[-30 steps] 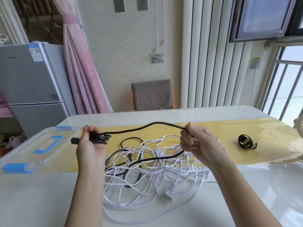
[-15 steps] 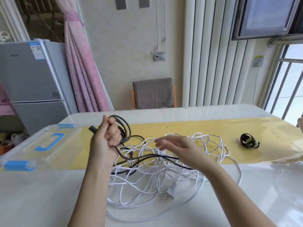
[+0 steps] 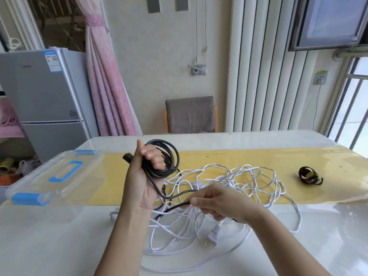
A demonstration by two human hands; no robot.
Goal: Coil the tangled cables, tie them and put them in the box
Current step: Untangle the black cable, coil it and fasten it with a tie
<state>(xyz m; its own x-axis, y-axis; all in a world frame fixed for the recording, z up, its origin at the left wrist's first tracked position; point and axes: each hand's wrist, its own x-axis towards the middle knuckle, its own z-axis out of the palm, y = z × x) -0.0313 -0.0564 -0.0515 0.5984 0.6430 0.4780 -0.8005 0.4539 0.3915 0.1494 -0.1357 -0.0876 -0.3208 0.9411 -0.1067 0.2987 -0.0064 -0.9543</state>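
Black cable [image 3: 173, 156] part-coiled, loops clamped in the curled left hand [image 3: 142, 176] over the left half of the table [image 3: 49, 246], near the box [image 3: 39, 184] at the left edge. Loose run slanting down and rightward from that fist to the right hand [image 3: 217, 202], pinched there, low over the white cable [image 3: 235, 177] tangle. Next loop likely a carry up-left by the right hand, nearer the slack.

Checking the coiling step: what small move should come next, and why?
Probably bring the right hand up to lay another loop of black cable onto those the left hand grips; the right hand pinches a loose length that lies among the white cable.
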